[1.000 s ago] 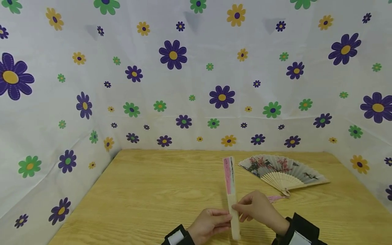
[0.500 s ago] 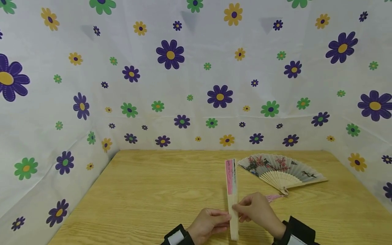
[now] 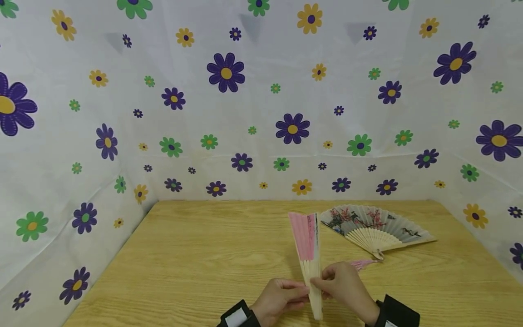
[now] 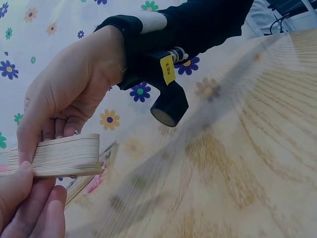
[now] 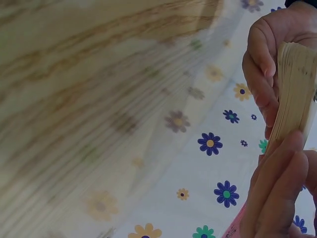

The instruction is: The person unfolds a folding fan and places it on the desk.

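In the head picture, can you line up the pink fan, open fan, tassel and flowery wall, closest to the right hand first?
1. Pink fan: pinched by the right hand.
2. Tassel: just beyond that hand.
3. Open fan: farther back, toward the right.
4. Flowery wall: at the very back.

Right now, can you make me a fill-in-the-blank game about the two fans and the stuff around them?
1. The left hand and right hand hold a narrow fan whose visible cloth is mostly ____.
2. The other fan is spread ____ than that one.
3. The table has a surface that looks like ____.
4. The wall covering is printed with purple, green and yellow ____.

Missing words: pink; wider; wood; flowers.
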A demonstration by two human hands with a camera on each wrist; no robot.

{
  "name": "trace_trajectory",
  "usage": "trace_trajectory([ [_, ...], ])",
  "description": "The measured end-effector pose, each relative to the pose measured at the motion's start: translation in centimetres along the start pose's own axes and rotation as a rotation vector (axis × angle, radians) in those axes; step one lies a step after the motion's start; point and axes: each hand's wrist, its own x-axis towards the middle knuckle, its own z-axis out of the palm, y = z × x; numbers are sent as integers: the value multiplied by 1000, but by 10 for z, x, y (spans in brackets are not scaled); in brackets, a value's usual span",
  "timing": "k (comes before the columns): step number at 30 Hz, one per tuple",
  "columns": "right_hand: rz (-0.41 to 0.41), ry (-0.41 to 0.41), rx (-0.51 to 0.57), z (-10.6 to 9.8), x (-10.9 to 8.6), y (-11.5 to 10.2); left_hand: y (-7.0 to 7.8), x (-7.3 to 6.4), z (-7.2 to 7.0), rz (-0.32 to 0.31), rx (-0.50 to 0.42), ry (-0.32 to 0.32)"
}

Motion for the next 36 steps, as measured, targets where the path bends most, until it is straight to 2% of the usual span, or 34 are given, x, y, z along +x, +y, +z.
trace_trajectory([
  [5, 8, 19, 3, -1, -2, 1, -1, -1, 1, 14, -6, -4],
  [12, 33, 70, -18, -3, 1, 0, 4, -4, 3, 14, -42, 32],
  [21, 71, 94, -7, -2, 3, 2, 5, -4, 2, 47, -10, 72],
  [30, 129, 154, -54, -1, 6, 6, 3, -3, -1, 80, -30, 56],
  [36, 152, 168, -49, -2, 7, 5, 4, -4, 0, 90, -51, 83],
])
